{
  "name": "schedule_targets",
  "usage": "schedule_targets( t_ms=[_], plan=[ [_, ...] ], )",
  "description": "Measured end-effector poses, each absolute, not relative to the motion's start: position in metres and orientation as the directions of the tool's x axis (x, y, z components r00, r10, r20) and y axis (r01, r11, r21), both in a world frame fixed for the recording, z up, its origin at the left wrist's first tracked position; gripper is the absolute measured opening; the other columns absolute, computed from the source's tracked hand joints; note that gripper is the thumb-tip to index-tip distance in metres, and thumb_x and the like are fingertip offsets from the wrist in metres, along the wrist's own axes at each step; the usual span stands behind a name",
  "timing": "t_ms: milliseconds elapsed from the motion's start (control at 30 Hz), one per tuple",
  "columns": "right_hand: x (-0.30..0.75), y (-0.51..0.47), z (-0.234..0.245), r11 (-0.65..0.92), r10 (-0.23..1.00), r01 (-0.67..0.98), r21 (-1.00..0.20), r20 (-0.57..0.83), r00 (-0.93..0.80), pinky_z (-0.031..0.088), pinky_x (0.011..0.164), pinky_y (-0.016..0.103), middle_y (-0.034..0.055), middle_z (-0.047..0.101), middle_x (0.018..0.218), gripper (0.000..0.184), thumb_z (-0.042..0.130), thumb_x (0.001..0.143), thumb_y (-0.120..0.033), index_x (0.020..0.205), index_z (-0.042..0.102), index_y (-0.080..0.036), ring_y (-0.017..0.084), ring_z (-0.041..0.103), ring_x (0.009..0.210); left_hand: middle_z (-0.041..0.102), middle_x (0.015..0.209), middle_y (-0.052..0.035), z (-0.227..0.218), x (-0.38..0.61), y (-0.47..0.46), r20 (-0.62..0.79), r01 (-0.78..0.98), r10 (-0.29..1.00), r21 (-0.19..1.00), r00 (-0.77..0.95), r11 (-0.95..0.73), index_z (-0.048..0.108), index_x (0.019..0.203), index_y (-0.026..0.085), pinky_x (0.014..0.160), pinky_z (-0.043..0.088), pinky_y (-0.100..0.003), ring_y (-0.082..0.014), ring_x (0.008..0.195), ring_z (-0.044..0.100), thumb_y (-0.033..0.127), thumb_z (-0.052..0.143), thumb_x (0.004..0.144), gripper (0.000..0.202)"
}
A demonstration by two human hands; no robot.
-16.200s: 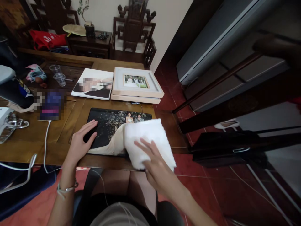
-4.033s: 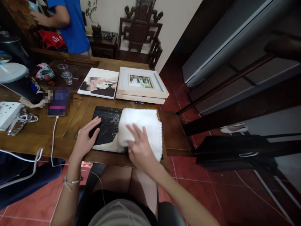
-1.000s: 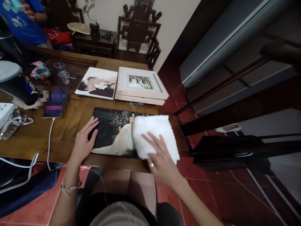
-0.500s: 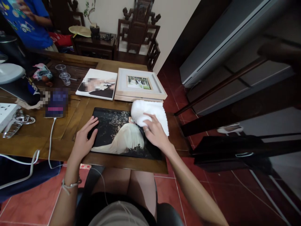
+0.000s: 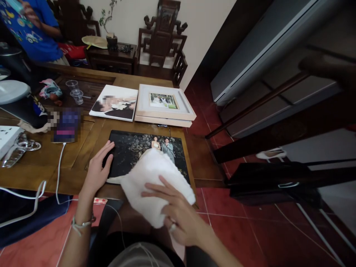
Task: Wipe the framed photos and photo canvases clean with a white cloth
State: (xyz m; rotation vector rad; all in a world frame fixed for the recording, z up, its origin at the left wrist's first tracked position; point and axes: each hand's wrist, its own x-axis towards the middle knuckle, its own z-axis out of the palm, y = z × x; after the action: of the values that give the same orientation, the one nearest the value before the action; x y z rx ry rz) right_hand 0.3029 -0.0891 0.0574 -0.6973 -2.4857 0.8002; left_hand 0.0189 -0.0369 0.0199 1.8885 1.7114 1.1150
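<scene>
A dark wedding photo panel (image 5: 125,152) lies flat near the front edge of the wooden table, a couple printed on it. Against its left edge rests my left hand (image 5: 100,165), fingers stretched out and thumb apart. My right hand (image 5: 178,211) grips a white towel (image 5: 151,181) with some fingers spread over it. The towel covers the lower middle of the panel and hangs past the table's front edge, hiding part of the print.
Behind the panel lie a white photo print (image 5: 116,105) and stacked light wood picture frames (image 5: 183,107). To the left are a charging phone (image 5: 65,126), its white cable (image 5: 60,167), plastic cups (image 5: 75,91), a dark tumbler (image 5: 25,104) and a power strip (image 5: 8,139). A person (image 5: 39,33) stands far left.
My right hand has brought the towel from the panel's upper right corner down towards me, spreading it out and uncovering the couple. My left hand stays at the left edge.
</scene>
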Motion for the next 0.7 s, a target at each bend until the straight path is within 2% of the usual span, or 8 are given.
schedule_targets(
  t_ms=[133, 233, 333, 433, 533, 567, 633, 700],
  plan=[
    [0.349, -0.076, 0.045, 0.634, 0.738, 0.457, -0.624, 0.311, -0.598, 0.022, 0.12, 0.056, 0.0072, 0.066, 0.129, 0.024, 0.041, 0.08, -0.01, 0.067, 0.057, -0.022, 0.024, 0.047, 0.135, 0.055, 0.142, -0.0115, 0.018, 0.019, -0.037, 0.334, 0.669, 0.942, 0.708, -0.033, -0.227, 0.058, 0.13, 0.018, 0.116, 0.033, -0.047, -0.0236, 0.138, 0.045, 0.037, 0.044, 0.098, 0.04],
    [0.358, -0.051, 0.031, 0.549, 0.836, 0.614, -0.568, 0.347, -0.426, 0.021, 0.118, 0.061, 0.011, 0.06, 0.137, 0.023, 0.043, 0.083, -0.014, 0.07, 0.06, -0.021, 0.028, 0.044, 0.137, 0.055, 0.142, -0.0114, 0.019, 0.019, -0.037, 0.341, 0.662, 0.94, 0.709, -0.023, -0.241, 0.059, 0.129, 0.019, 0.115, 0.033, -0.05, -0.0244, 0.137, 0.045, 0.037, 0.044, 0.098, 0.039],
    [0.335, -0.031, 0.03, 0.482, 0.875, 0.732, -0.482, 0.307, -0.374, 0.018, 0.115, 0.069, 0.0149, 0.054, 0.143, 0.019, 0.047, 0.083, -0.014, 0.075, 0.064, -0.018, 0.034, 0.037, 0.141, 0.053, 0.144, -0.0116, 0.022, 0.02, -0.037, 0.345, 0.605, 0.937, 0.758, -0.059, -0.241, 0.06, 0.127, 0.02, 0.116, 0.032, -0.049, -0.0249, 0.137, 0.046, 0.039, 0.049, 0.096, 0.038],
    [0.29, -0.032, 0.038, 0.57, 0.822, 0.72, -0.397, 0.28, -0.496, 0.014, 0.113, 0.073, 0.0167, 0.048, 0.147, 0.015, 0.057, 0.087, -0.026, 0.084, 0.069, -0.018, 0.038, 0.028, 0.144, 0.047, 0.149, -0.0126, 0.029, 0.021, -0.041, 0.32, 0.395, 0.93, 0.889, -0.18, -0.23, 0.06, 0.128, 0.02, 0.114, 0.036, -0.045, -0.0267, 0.137, 0.046, 0.044, 0.055, 0.092, 0.043],
    [0.245, -0.05, 0.043, 0.733, 0.679, 0.59, -0.339, 0.308, -0.666, 0.014, 0.114, 0.072, 0.016, 0.038, 0.154, 0.025, 0.071, 0.08, -0.042, 0.086, 0.07, -0.018, 0.04, 0.023, 0.146, 0.036, 0.156, -0.0117, 0.042, 0.02, -0.05, 0.265, 0.167, 0.929, 0.959, -0.259, -0.228, 0.055, 0.134, 0.025, 0.107, 0.045, -0.045, -0.0311, 0.132, 0.05, 0.048, 0.057, 0.09, 0.05],
    [0.234, -0.057, 0.044, 0.762, 0.647, 0.568, -0.312, 0.334, -0.686, 0.014, 0.114, 0.071, 0.0148, 0.036, 0.156, 0.021, 0.072, 0.079, -0.04, 0.082, 0.07, -0.019, 0.04, 0.022, 0.146, 0.034, 0.157, -0.0108, 0.048, 0.02, -0.055, 0.262, 0.122, 0.926, 0.964, -0.272, -0.237, 0.054, 0.135, 0.027, 0.105, 0.047, -0.045, -0.0325, 0.13, 0.052, 0.05, 0.056, 0.091, 0.05],
    [0.219, -0.067, 0.045, 0.785, 0.617, 0.565, -0.256, 0.41, -0.671, 0.016, 0.114, 0.071, 0.0118, 0.035, 0.157, 0.014, 0.068, 0.082, -0.026, 0.07, 0.066, -0.02, 0.039, 0.019, 0.147, 0.03, 0.16, -0.0071, 0.065, 0.021, -0.063, 0.272, 0.082, 0.915, 0.962, -0.299, -0.259, 0.054, 0.134, 0.03, 0.103, 0.049, -0.047, -0.0345, 0.129, 0.053, 0.052, 0.051, 0.092, 0.047],
    [0.216, -0.072, 0.049, 0.778, 0.613, 0.58, -0.242, 0.498, -0.614, 0.021, 0.116, 0.067, 0.0098, 0.039, 0.155, 0.02, 0.059, 0.083, -0.012, 0.065, 0.062, -0.02, 0.034, 0.018, 0.148, 0.028, 0.16, -0.0022, 0.087, 0.025, -0.072, 0.325, 0.081, 0.893, 0.945, -0.311, -0.315, 0.053, 0.134, 0.034, 0.098, 0.053, -0.049, -0.0361, 0.13, 0.052, 0.053, 0.045, 0.094, 0.045]
  ],
)
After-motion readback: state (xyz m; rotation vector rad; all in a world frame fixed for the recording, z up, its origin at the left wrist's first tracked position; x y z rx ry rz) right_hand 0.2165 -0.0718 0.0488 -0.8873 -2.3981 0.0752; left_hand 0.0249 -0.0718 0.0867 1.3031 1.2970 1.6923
